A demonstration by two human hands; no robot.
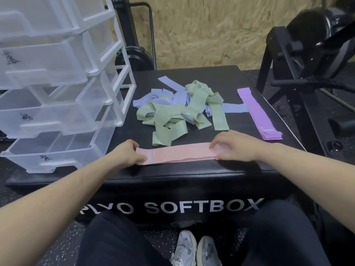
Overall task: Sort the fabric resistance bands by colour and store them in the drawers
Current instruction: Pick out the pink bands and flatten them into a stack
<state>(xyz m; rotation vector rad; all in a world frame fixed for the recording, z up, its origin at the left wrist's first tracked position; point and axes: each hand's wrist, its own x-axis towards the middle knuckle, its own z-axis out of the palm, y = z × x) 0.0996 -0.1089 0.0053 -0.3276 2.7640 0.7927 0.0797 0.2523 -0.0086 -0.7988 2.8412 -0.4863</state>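
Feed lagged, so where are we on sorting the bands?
Done: purple bands stacked flat at the right. In hand: left hand and right hand grip the ends of the pink bands, flat on the box. Left: green and blue bands still tangled; drawers open, nothing visible inside.

White block letters run along the front face of the black box in the lower middle of the frame: "SOFTBOX" reads clearly, and before it a word that looks like "PLYO", its first letter cut off by an arm. At the left, three clear drawers carry black handwritten marks on their fronts, too scrawled to read. Small prints on the bands are illegible.
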